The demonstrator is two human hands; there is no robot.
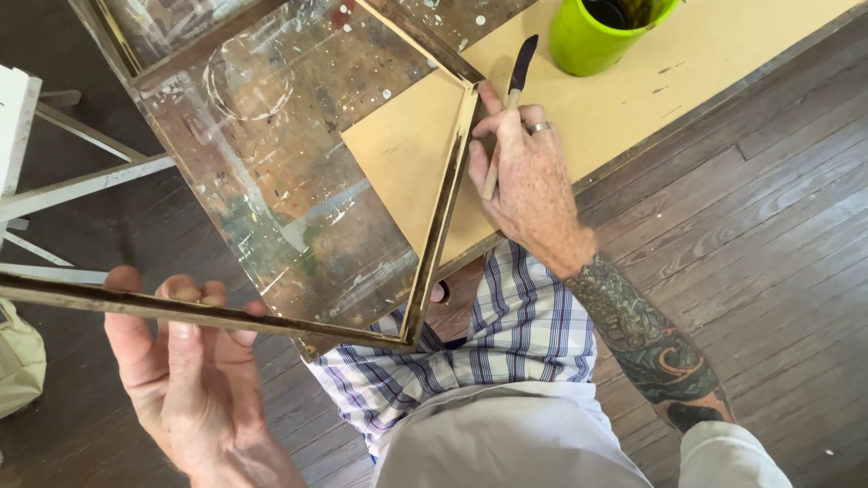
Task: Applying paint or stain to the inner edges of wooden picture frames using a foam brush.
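Left hand (185, 361) fingers curl over frame (434, 217) edge, fingertips partly hidden; right hand (529, 185) pinches brush (511, 99), bristles probably dark.

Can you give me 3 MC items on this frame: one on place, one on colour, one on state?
1. Where is the cup?
A. On the tan board, at the top of the view
B. On the wooden floor
C. In the left hand

2. What colour is the cup?
A. Red
B. Bright green
C. White

3. What is the right hand doing?
A. Hanging empty
B. Gripping the cup
C. Holding a paintbrush against the frame's corner

Key:
1 A: the cup stands on the tan board, beyond the frame.
2 B: its wall is bright green.
3 C: the fingers wrap the paintbrush, bristles pointing away, beside the frame's gilded edge; the left hand grips the frame's lower rail.
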